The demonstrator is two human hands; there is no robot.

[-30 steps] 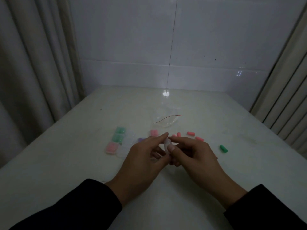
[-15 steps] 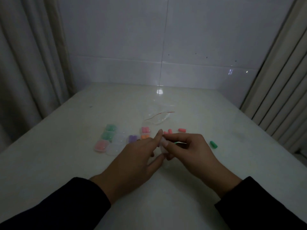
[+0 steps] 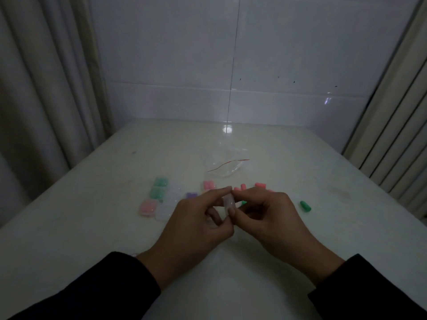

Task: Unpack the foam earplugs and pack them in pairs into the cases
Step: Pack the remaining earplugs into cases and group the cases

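Head view: both hands, left hand (image 3: 196, 218) and right hand (image 3: 272, 215), pinch a clear case (image 3: 228, 203); filled cases (image 3: 159, 196) sit left of it, loose earplugs (image 3: 305, 206) right.

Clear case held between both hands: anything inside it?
Cannot tell. The clear case is pinched by the left hand and right hand; fingers cover most of it, and the visible strip looks pale, with no coloured earplug showing.

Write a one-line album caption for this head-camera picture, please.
Both hands, left hand and right hand, pinch a small clear case above the table, loose earplugs and filled cases behind.
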